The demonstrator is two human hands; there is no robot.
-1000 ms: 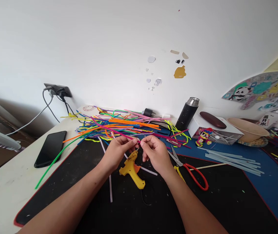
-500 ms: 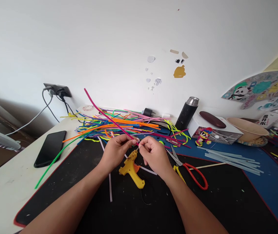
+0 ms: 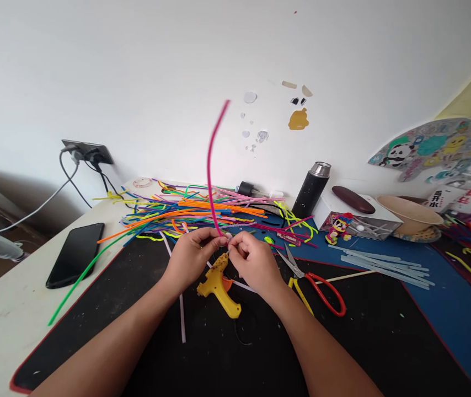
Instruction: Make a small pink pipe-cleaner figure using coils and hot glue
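Note:
A dark pink pipe cleaner rises, bowed, from between my fingertips, its free end pointing up against the wall. My left hand pinches its lower part between thumb and fingers. My right hand is closed right beside it, fingertips meeting the left ones at the lower end of the same pipe cleaner; the exact contact is partly hidden by the fingers. Just below both hands a yellow hot glue gun lies on the black mat, its stained nozzle end close under my fingertips.
Many coloured pipe cleaners lie heaped behind my hands. Red-handled scissors and pale glue sticks lie to the right. A black flask stands by a white box. A phone lies on the left.
The pipe cleaner's free end has swung from leaning left to nearly upright. Both hands stay together over the glue gun, and the camera view has shifted slightly.

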